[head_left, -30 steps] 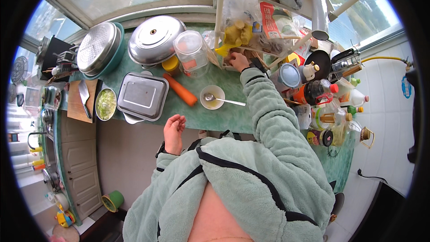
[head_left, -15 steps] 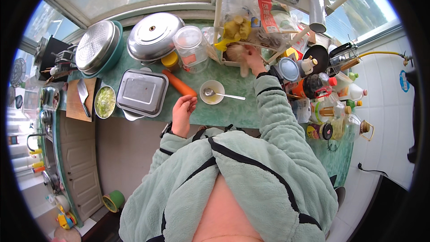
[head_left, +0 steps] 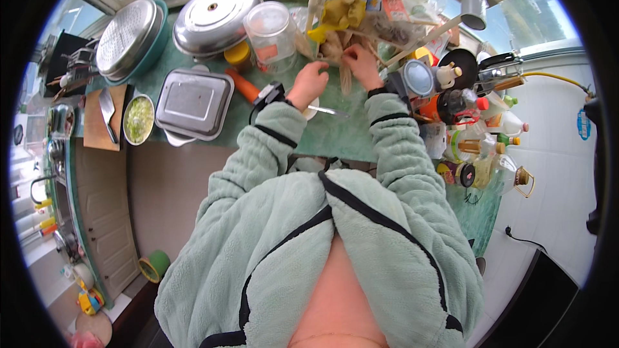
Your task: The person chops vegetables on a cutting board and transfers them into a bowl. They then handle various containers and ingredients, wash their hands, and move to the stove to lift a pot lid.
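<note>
My right hand (head_left: 362, 66) is at the low shelf of the white rack, its fingers closed on a clear, crinkled plastic bag (head_left: 346, 80) whose end hangs over the counter edge of the shelf. What lies inside the bag is partly hidden. Close by on the left, my left hand (head_left: 309, 82) reaches to the same shelf with loosely bent fingers and holds nothing that I can see. Beneath that wrist, a white bowl (head_left: 314, 108) with a metal spoon (head_left: 330, 111) is mostly covered. An orange carrot (head_left: 241, 85) shows only its far part.
Left on the green counter are a lidded metal pan (head_left: 195, 103), a bowl of chopped greens (head_left: 138, 120) and a cleaver (head_left: 108, 113) on a cutting board (head_left: 93, 132). A clear jar (head_left: 271, 35) stands behind. Bottles (head_left: 451, 106) crowd the right side.
My left hand has moved up and right from beside the carrot to the rack, now covering most of the bowl. The right hand stays at the bag. The view has shifted slightly.
</note>
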`<act>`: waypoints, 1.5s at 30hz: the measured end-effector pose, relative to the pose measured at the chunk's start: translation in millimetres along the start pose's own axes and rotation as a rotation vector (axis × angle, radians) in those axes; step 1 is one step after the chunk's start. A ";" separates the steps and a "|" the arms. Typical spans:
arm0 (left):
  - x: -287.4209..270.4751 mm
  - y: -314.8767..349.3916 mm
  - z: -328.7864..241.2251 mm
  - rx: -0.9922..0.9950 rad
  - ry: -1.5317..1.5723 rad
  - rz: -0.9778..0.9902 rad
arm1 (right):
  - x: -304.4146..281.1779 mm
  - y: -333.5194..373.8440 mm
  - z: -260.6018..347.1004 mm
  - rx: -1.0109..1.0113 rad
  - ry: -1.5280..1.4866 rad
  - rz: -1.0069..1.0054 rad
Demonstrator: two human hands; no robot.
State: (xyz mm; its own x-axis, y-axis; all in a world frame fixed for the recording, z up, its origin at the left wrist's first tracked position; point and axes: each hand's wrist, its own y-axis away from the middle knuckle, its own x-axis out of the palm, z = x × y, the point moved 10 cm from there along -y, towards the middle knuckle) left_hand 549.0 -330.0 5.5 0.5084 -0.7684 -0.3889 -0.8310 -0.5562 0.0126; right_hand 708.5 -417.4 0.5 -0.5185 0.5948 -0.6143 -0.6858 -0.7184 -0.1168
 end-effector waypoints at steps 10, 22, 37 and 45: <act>15.7 -31.0 -13.1 0.160 -0.132 0.005 | 5.0 5.7 32.7 -0.168 -0.085 0.155; 32.3 -49.9 -6.0 0.057 -0.147 -0.248 | -6.0 9.9 39.2 -0.354 0.071 0.000; 15.5 -62.5 10.8 -0.139 -0.168 -0.280 | -12.7 31.7 56.9 -0.274 0.612 -0.156; 29.4 -59.8 11.7 -0.120 -0.261 -0.154 | -31.0 17.5 47.4 -0.177 0.493 -0.197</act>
State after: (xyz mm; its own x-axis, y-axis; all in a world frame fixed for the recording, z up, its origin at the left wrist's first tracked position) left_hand 611.0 -315.6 -17.5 0.5381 -0.5733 -0.6178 -0.7083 -0.7049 0.0372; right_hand 688.4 -431.3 54.6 -0.0602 0.5156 -0.8547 -0.6274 -0.6855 -0.3694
